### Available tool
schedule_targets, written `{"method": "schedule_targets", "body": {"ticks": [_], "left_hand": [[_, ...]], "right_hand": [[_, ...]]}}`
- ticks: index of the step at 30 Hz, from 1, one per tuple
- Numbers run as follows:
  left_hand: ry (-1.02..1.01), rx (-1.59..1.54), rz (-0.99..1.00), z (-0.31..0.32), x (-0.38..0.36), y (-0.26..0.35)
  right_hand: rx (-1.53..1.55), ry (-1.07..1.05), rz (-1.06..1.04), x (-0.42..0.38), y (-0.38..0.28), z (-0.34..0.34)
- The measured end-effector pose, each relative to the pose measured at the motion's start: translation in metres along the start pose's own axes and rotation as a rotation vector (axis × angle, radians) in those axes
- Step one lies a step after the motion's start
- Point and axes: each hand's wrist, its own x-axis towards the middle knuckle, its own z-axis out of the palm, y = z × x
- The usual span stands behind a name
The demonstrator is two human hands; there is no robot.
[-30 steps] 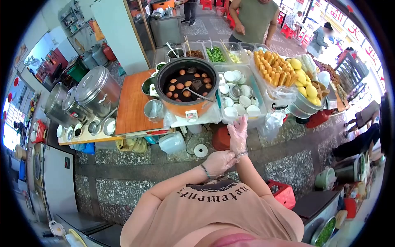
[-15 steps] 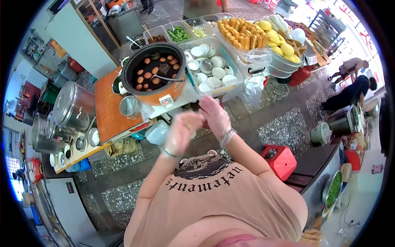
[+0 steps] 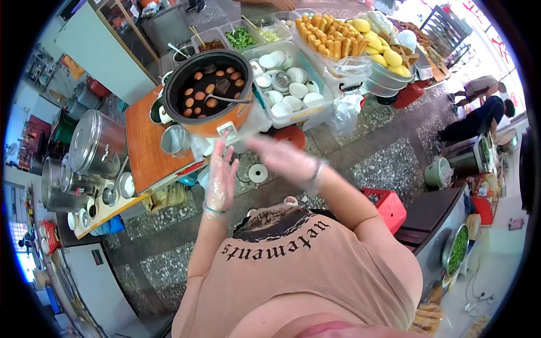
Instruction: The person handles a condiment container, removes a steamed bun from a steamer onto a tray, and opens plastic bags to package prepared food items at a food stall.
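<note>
My left hand point(image 3: 220, 183), in a clear plastic glove with a green band at the wrist, is raised in front of my shirt with fingers spread and nothing in it. My right hand point(image 3: 284, 159), also gloved and wearing a bracelet, is smeared by motion; its fingers stretch leftward and it appears to hold nothing. The hands are apart. Beyond them stands an orange cooker point(image 3: 225, 128) with eggs point(image 3: 199, 96) in dark liquid and a ladle point(image 3: 228, 100) resting in it. A clear tub point(image 3: 265, 117) of small white dishes point(image 3: 293, 102) sits to its right.
Fried dough sticks point(image 3: 332, 39) and yellow buns point(image 3: 393, 57) are piled at the back right. A wooden board point(image 3: 143, 149) and steel pots point(image 3: 93, 143) lie left. A red stool point(image 3: 386, 208) stands on the floor at right. Two people point(image 3: 473, 121) bend over farther right.
My hands have come apart: the left has moved left with fingers opening, the right has swung left and lower. Across the counter, a person's hands now show near the food tubs.
</note>
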Motion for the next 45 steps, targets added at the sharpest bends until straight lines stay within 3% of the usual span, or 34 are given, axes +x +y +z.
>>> {"method": "schedule_targets", "body": {"ticks": [2, 4, 7, 9, 10, 12, 14, 15, 17, 18, 21, 23, 26, 27, 28, 29, 32, 33, 34, 36, 40, 44, 45], "left_hand": [[0.069, -0.039, 0.022, -0.013, -0.006, 0.008], [0.122, -0.012, 0.006, -0.026, -0.015, 0.013], [0.157, -0.063, -0.033, -0.044, -0.023, 0.001], [0.224, -0.160, -0.117, -0.045, -0.028, -0.004], [0.246, -0.161, -0.113, -0.047, -0.028, -0.012], [0.120, -0.105, -0.140, -0.054, -0.025, -0.037], [0.120, -0.098, -0.170, -0.064, -0.024, -0.056], [0.137, -0.096, -0.225, -0.073, -0.025, -0.065], [0.179, -0.102, -0.273, -0.065, -0.036, -0.041], [0.222, -0.140, -0.267, -0.065, -0.042, -0.028], [0.296, -0.183, -0.245, -0.095, -0.064, -0.024], [0.378, -0.163, -0.197, -0.111, -0.075, -0.025], [0.373, -0.193, -0.192, -0.121, -0.078, -0.019], [0.371, -0.188, -0.209, -0.121, -0.075, -0.018], [0.350, -0.182, -0.220, -0.120, -0.071, -0.017], [0.340, -0.158, -0.249, -0.119, -0.064, -0.016], [0.296, -0.123, -0.247, -0.123, -0.041, -0.025], [0.269, -0.105, -0.220, -0.123, -0.036, -0.029], [0.247, -0.101, -0.241, -0.116, -0.031, -0.032], [0.369, -0.205, -0.147, -0.096, -0.017, -0.027], [0.277, -0.126, -0.322, -0.081, 0.001, -0.046], [0.264, -0.071, -0.354, -0.025, 0.040, -0.075], [0.236, -0.057, -0.346, -0.009, 0.053, -0.083]], "right_hand": [[0.229, 0.690, 0.346, 0.012, -0.053, -0.030], [0.551, 1.092, 0.067, 0.009, -0.012, -0.105], [0.231, 1.739, -0.353, 0.011, 0.033, -0.193], [0.493, 1.346, -0.044, 0.045, -0.009, -0.137], [0.669, 1.182, 0.166, 0.066, -0.084, -0.065], [-0.038, 0.295, 0.304, 0.104, -0.051, -0.017], [-0.626, -0.554, 0.089, 0.122, -0.067, 0.034], [-0.693, -0.761, 0.045, 0.125, -0.073, 0.042], [-0.655, -0.687, -0.056, 0.123, -0.075, 0.029], [-0.924, -0.522, -0.015, 0.130, -0.083, -0.007], [-0.797, 0.339, 0.205, 0.167, -0.035, -0.175], [-0.576, 0.841, 0.102, 0.188, 0.035, -0.295], [-0.638, 1.039, -0.242, 0.221, 0.086, -0.317], [-0.697, 0.923, -0.143, 0.229, 0.065, -0.265], [-0.738, 0.678, -0.050, 0.228, 0.034, -0.184], [-0.737, 0.368, -0.017, 0.223, 0.012, -0.108], [-0.586, -0.747, -0.220, 0.178, -0.016, 0.054], [-0.739, -1.118, -0.009, 0.177, -0.040, 0.083], [-0.731, -1.093, 0.009, 0.164, -0.032, 0.086], [-0.572, -0.709, -0.145, 0.147, -0.009, 0.077], [-0.459, -0.591, -0.002, 0.139, 0.013, -0.017], [-0.394, -0.420, 0.110, 0.122, 0.004, -0.141], [-0.245, -0.344, 0.173, 0.117, 0.006, -0.187]]}}
